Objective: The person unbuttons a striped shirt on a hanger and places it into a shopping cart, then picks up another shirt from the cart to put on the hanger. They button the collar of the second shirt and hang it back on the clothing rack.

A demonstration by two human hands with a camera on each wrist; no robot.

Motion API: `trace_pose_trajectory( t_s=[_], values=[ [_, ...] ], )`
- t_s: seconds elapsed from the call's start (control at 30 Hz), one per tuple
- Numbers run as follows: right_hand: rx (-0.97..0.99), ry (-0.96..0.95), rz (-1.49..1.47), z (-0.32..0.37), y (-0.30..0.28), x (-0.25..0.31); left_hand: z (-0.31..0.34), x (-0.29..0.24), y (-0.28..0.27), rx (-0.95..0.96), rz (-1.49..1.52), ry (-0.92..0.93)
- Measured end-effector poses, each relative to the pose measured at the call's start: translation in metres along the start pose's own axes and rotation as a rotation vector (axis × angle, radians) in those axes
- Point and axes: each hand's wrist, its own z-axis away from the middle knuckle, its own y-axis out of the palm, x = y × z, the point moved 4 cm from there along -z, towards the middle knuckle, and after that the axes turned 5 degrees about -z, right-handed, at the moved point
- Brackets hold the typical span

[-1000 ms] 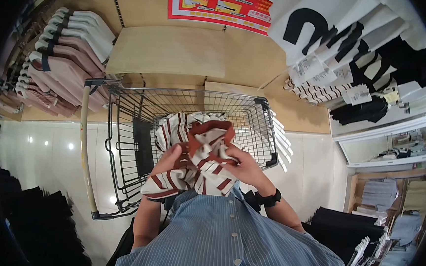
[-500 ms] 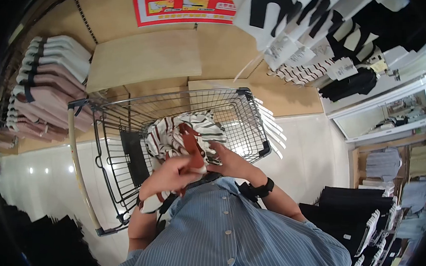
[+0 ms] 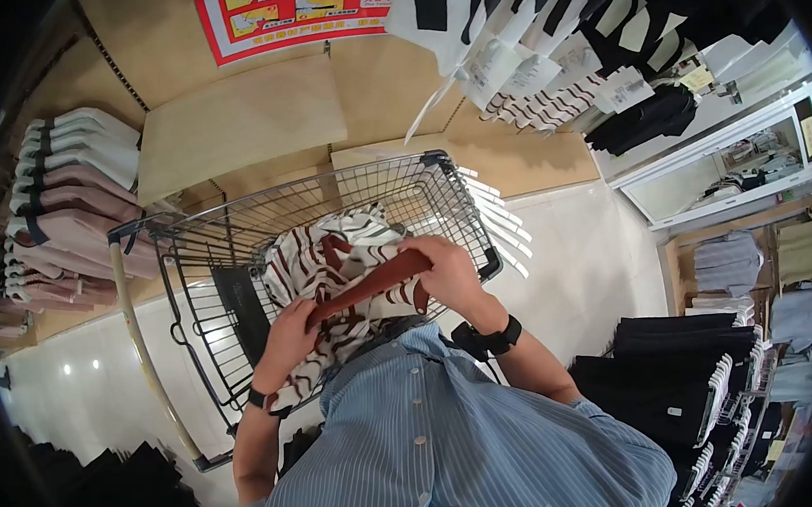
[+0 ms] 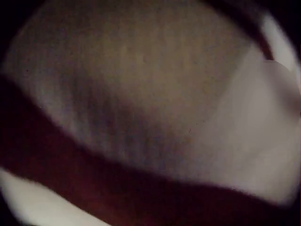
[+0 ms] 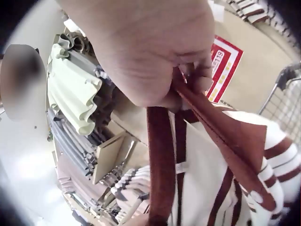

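A cream shirt (image 3: 310,258) with rust-brown stripes is stretched by its brown collar (image 3: 370,291) between both hands, over the shopping cart (image 3: 288,193). My left hand (image 3: 289,341) grips the collar's near left end. At the other end my right hand (image 3: 453,274) pinches it, with thumb and fingers closed on the brown band (image 5: 225,136) in the right wrist view. A pale button shows on the collar tip there. Striped cloth (image 4: 155,61) fills the left wrist view, dark and blurred, hiding the left fingers. More striped cloth (image 3: 366,221) lies behind the shirt in the cart.
Pink and white tops (image 3: 72,183) hang at the left. Black trousers (image 3: 660,384) on white hangers crowd the right side. Printed tops (image 3: 532,64) hang overhead beside a red poster (image 3: 291,5). A bare shelf (image 3: 246,120) runs along the back wall.
Earlier the shirt was bunched between the hands; the left hand passed across the collar. Now the hands are apart with the collar pulled straight. The cart appears turned and shifted left in view.
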Motion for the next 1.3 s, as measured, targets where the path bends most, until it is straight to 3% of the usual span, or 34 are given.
trace_pose_trajectory(
  t_s=[0.1,0.17,0.2,0.23,0.3,0.4,0.43,0.5,0.57,0.63,0.7,0.73,0.83,0.9,1.03,1.13,1.17,1.3],
  values=[
    [0.091,-0.144,0.075,0.005,0.013,0.022,-0.003,0.028,0.019,-0.227,-0.132,0.001],
    [0.081,-0.173,0.108,0.003,0.014,0.028,-0.006,0.048,0.005,0.098,0.192,-0.272],
    [0.1,-0.082,0.083,0.001,0.012,0.028,-0.007,0.055,-0.005,0.129,0.232,-0.294],
    [0.099,-0.061,0.07,0.0,0.013,0.027,-0.004,0.073,-0.003,-0.028,0.342,-0.247],
    [0.098,-0.01,0.047,0.002,0.015,0.024,-0.004,0.035,-0.036,-0.11,0.243,-0.323],
    [0.246,-0.029,0.001,0.01,0.029,0.017,-0.002,0.004,-0.028,-0.189,0.12,-0.167],
    [0.29,-0.035,-0.021,0.012,0.033,0.017,-0.002,-0.004,-0.021,-0.121,0.13,-0.224],
    [0.248,-0.086,-0.011,0.011,0.032,0.021,0.003,0.021,0.008,-0.273,0.191,-0.245],
    [0.192,-0.089,0.032,0.009,0.03,0.019,0.008,0.039,0.014,-0.54,0.428,-0.369],
    [0.384,-0.021,0.067,0.016,0.052,-0.015,0.011,0.035,0.007,-0.741,0.569,-0.489],
    [0.646,0.079,0.123,0.03,0.078,-0.057,0.013,0.041,0.008,-0.749,0.774,-0.517],
    [0.833,0.227,0.13,0.032,0.08,-0.066,0.014,0.045,0.01,-0.756,0.782,-0.525],
    [0.676,0.207,-0.029,0.04,0.083,-0.13,0.025,0.042,0.007,-0.666,0.567,-0.556],
    [0.422,0.414,0.065,0.024,0.06,-0.171,0.036,0.045,0.01,-0.623,0.536,-0.52],
    [-0.086,0.564,0.38,-0.002,0.002,-0.256,0.048,0.059,0.022,-0.56,0.522,-0.554],
    [-0.035,0.612,0.46,-0.01,-0.02,-0.294,0.053,0.053,0.022,-0.548,0.522,-0.579],
    [0.087,0.613,0.422,-0.015,-0.025,-0.298,0.052,0.05,0.021,-0.536,0.506,-0.574],
    [0.237,0.552,0.439,-0.018,-0.028,-0.308,0.056,0.048,0.023,-0.496,0.47,-0.583]
  ],
)
